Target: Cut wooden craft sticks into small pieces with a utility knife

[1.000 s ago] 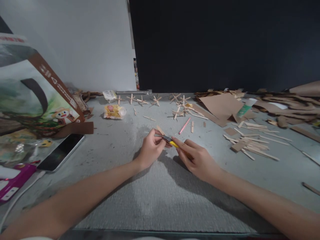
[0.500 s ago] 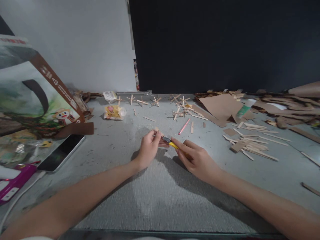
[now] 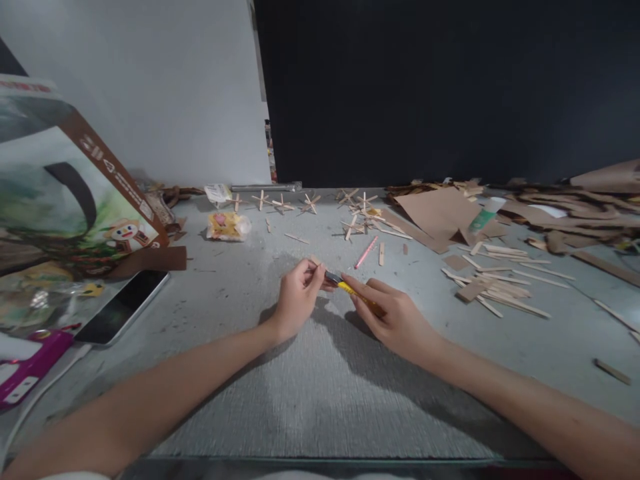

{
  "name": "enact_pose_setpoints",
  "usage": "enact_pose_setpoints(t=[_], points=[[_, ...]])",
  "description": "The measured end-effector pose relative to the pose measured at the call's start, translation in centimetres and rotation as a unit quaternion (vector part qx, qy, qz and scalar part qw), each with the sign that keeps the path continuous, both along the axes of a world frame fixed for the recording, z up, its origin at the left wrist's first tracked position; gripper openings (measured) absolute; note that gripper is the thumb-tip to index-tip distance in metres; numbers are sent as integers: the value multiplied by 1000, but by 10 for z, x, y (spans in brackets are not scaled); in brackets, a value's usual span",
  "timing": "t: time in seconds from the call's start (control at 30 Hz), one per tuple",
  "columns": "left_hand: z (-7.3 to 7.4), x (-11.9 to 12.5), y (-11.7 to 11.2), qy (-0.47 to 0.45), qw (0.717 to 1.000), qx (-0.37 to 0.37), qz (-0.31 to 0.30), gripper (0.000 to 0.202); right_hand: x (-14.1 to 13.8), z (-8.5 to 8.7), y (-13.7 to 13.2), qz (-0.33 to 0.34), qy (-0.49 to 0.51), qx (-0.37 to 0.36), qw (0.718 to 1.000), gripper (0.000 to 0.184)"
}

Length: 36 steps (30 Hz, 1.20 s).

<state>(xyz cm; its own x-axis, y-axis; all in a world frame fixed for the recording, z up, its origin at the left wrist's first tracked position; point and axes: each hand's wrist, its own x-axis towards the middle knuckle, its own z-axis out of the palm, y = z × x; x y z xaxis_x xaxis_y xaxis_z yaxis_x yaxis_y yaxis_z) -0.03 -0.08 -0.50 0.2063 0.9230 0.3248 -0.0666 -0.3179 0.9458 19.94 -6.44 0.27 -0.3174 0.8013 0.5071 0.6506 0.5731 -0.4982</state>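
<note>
My right hand [image 3: 395, 317] is closed round a yellow utility knife [image 3: 349, 288], its dark blade end pointing left. That end meets the fingertips of my left hand [image 3: 299, 293], which pinch a small piece of wooden stick [image 3: 313, 259]. Most of this piece is hidden by my fingers. Beyond my hands lie a pink pencil [image 3: 367, 252] and a short flat wooden stick [image 3: 381, 254]. Several crossed-stick pieces [image 3: 311, 203] stand in a row farther back.
To the right are a pile of loose wooden sticks [image 3: 505, 290], brown cardboard [image 3: 435, 213] and a glue stick [image 3: 486, 215]. At left sit a phone [image 3: 123, 308], a purple device [image 3: 37, 367], a large printed box [image 3: 75, 180] and a small yellow packet [image 3: 225, 227].
The view has shifted slightly. My left fingers have turned a little round the stick piece, and the knife stays against it.
</note>
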Motion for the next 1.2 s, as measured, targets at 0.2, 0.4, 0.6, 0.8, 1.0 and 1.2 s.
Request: enact_pose_setpoints(t=[0.2,0.4,0.6,0.8,1.0,1.2], points=[[0,0,1,5,1000,2,13,49,-1,-8,1,0,-15,29,999,46],[0,1,2,-12,1000,-8,21,51,-3,-10,1,-10,-29,29,999,45],[1,1,3,-20,999,-25,14,53,-4,-11,1,-11,-27,35,999,43],[1,1,4,-22,999,-24,22,54,-5,-13,4,-8,-22,34,999,42],[0,1,5,-24,999,-20,22,54,-4,-13,4,-7,-27,32,999,41],[0,0,5,-9,1000,-12,20,50,-4,-14,5,-12,-41,38,998,42]])
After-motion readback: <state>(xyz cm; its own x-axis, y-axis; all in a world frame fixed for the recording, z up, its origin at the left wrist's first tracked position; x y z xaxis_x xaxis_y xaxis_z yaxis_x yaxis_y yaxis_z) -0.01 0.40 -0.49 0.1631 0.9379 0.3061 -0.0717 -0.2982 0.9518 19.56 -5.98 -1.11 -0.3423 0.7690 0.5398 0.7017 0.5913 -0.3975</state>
